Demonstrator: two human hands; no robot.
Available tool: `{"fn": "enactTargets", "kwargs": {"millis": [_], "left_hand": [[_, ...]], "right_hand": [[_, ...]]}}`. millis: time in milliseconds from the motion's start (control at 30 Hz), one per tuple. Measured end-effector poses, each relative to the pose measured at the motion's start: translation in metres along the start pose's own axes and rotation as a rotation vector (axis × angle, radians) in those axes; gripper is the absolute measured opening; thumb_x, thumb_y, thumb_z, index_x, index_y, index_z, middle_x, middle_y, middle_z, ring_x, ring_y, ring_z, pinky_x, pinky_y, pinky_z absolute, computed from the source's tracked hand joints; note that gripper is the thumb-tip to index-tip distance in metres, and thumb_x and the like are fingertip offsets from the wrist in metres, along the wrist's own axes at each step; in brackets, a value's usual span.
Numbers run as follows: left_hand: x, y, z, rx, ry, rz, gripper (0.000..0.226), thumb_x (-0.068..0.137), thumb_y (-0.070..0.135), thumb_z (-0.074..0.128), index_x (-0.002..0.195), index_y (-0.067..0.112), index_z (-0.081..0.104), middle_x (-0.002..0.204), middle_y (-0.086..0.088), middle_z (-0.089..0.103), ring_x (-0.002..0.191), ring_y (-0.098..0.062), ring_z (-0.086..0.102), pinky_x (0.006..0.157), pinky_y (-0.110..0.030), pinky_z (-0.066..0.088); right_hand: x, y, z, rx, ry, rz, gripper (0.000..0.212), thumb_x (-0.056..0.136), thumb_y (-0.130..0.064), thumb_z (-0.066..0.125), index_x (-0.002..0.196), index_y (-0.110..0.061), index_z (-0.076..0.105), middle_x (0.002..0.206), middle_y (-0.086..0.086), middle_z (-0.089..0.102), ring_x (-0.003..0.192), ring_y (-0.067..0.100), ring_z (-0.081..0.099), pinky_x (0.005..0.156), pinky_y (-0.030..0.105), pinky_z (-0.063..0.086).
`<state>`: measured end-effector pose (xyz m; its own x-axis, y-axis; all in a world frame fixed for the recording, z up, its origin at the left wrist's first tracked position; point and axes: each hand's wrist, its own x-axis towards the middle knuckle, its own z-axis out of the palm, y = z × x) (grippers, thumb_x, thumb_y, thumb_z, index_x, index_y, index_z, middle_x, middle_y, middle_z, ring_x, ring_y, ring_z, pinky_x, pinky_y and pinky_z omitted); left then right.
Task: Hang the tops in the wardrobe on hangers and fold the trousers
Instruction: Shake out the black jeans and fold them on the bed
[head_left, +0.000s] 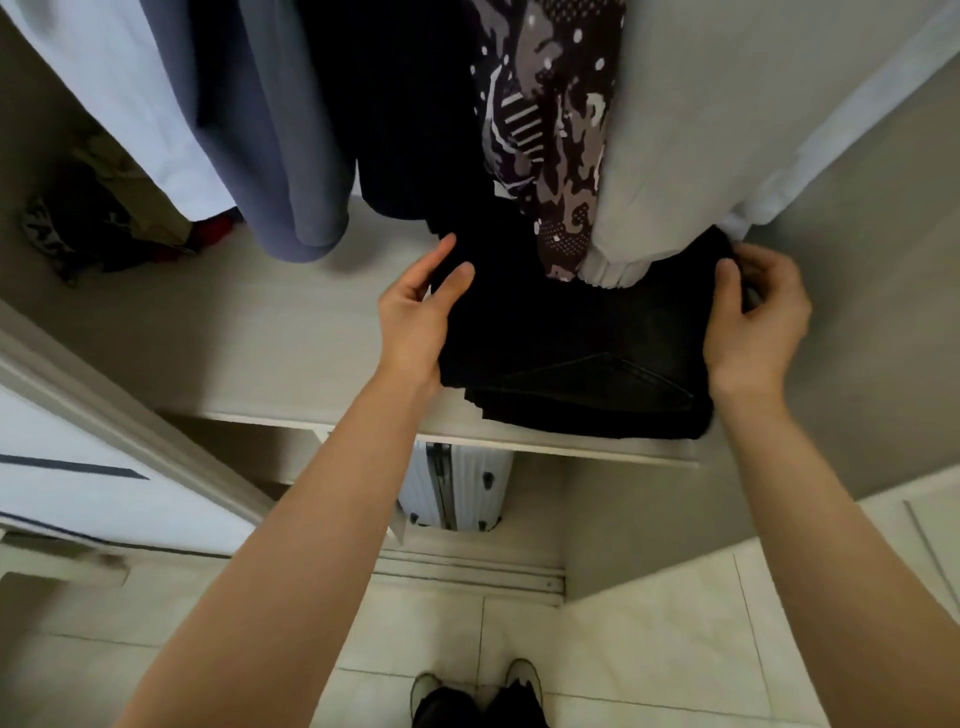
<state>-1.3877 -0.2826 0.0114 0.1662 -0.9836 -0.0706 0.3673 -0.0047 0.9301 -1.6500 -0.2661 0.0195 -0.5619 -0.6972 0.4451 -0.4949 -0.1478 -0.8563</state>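
The left hand's fingers (448, 248) were straight and loosely spread, holding nothing, their tips laid against the far left edge of the folded black trousers (571, 343). The left hand (415, 312) stood along that side of the pile. On the other side the right thumb (726, 280) pressed on top of the fabric at the far right corner while the other fingers curled round the edge behind it, so the right hand (758, 317) pinched that corner. The trousers lay folded flat on the pale wardrobe shelf (260, 338), towards its right end, with their near edge just at the front lip.

Above them hung a row of garments. A white top (727, 104) and a patterned top (550, 130) reached down to the back of the pile. Left of these hung a dark top (395, 104), a blue-grey garment (270, 130) and a white shirt (114, 78). A heap of clothes (88, 223) lay at the far left of the shelf. Under the shelf stood a white suitcase (457, 488), and on the tiled floor (649, 623) the person's shoes (522, 675) showed at the bottom
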Motion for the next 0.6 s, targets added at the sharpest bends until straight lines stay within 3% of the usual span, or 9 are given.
{"fn": "enactTargets", "kwargs": {"millis": [67, 133, 233, 300, 367, 467, 533, 600], "left_hand": [[0.016, -0.022, 0.002, 0.049, -0.018, -0.098, 0.035, 0.092, 0.011, 0.067, 0.126, 0.019, 0.065, 0.124, -0.003, 0.068, 0.112, -0.017, 0.066, 0.1, -0.033, 0.052], [0.021, -0.051, -0.002, 0.19, -0.071, -0.226, 0.04, 0.096, 0.017, 0.063, 0.136, 0.017, 0.059, 0.133, -0.005, 0.062, 0.119, -0.019, 0.061, 0.106, -0.035, 0.047], [0.01, -0.079, -0.011, 0.429, -0.15, -0.234, 0.052, 0.099, 0.027, 0.058, 0.148, 0.023, 0.043, 0.14, 0.005, 0.052, 0.127, -0.011, 0.051, 0.107, -0.021, 0.039], [0.004, -0.088, -0.018, 0.442, -0.138, -0.21, 0.056, 0.098, 0.028, 0.06, 0.15, 0.025, 0.039, 0.136, 0.008, 0.052, 0.125, -0.007, 0.05, 0.103, -0.018, 0.041], [0.002, -0.095, -0.025, 0.437, -0.094, -0.24, 0.058, 0.094, 0.031, 0.065, 0.146, 0.019, 0.044, 0.137, 0.004, 0.056, 0.124, -0.012, 0.054, 0.106, -0.027, 0.043], [0.001, -0.1, -0.03, 0.43, -0.024, -0.28, 0.038, 0.091, 0.029, 0.069, 0.124, 0.012, 0.06, 0.118, -0.001, 0.066, 0.11, -0.016, 0.06, 0.093, -0.026, 0.047], [0.002, -0.1, -0.03, 0.454, -0.008, -0.295, 0.044, 0.091, 0.03, 0.068, 0.128, 0.01, 0.057, 0.122, -0.003, 0.064, 0.107, -0.014, 0.059, 0.088, -0.025, 0.045], [0.003, -0.097, -0.031, 0.501, -0.012, -0.297, 0.054, 0.091, 0.035, 0.067, 0.136, 0.013, 0.051, 0.128, -0.001, 0.06, 0.114, -0.016, 0.058, 0.094, -0.028, 0.047]], "right_hand": [[-0.003, 0.027, 0.006, -0.088, -0.013, -0.011, 0.028, 0.097, -0.021, 0.053, 0.119, -0.007, 0.062, 0.111, 0.004, 0.067, 0.102, 0.011, 0.06, 0.093, 0.019, 0.045], [-0.013, 0.062, 0.009, -0.278, -0.127, 0.039, 0.031, 0.099, -0.021, 0.05, 0.126, -0.007, 0.059, 0.118, 0.012, 0.066, 0.107, 0.025, 0.061, 0.093, 0.028, 0.043], [-0.031, 0.096, 0.008, -0.412, -0.256, 0.134, 0.038, 0.103, -0.021, 0.044, 0.139, -0.012, 0.05, 0.125, 0.022, 0.061, 0.113, 0.041, 0.057, 0.095, 0.042, 0.043], [-0.037, 0.1, 0.008, -0.365, -0.259, 0.125, 0.042, 0.102, -0.02, 0.044, 0.144, -0.013, 0.045, 0.132, 0.021, 0.057, 0.119, 0.04, 0.055, 0.1, 0.04, 0.041], [-0.04, 0.097, 0.007, -0.338, -0.291, 0.156, 0.048, 0.101, -0.023, 0.046, 0.149, -0.017, 0.038, 0.141, 0.016, 0.051, 0.127, 0.035, 0.049, 0.106, 0.035, 0.036], [-0.044, 0.095, 0.007, -0.307, -0.298, 0.198, 0.054, 0.1, -0.026, 0.048, 0.151, -0.023, 0.032, 0.145, 0.011, 0.047, 0.132, 0.031, 0.045, 0.109, 0.032, 0.032], [-0.044, 0.094, 0.008, -0.3, -0.302, 0.2, 0.053, 0.1, -0.026, 0.047, 0.151, -0.025, 0.032, 0.144, 0.011, 0.049, 0.13, 0.032, 0.046, 0.109, 0.033, 0.034], [-0.043, 0.094, 0.008, -0.299, -0.313, 0.216, 0.052, 0.101, -0.027, 0.046, 0.151, -0.027, 0.032, 0.143, 0.01, 0.052, 0.129, 0.033, 0.048, 0.108, 0.033, 0.036]]}}
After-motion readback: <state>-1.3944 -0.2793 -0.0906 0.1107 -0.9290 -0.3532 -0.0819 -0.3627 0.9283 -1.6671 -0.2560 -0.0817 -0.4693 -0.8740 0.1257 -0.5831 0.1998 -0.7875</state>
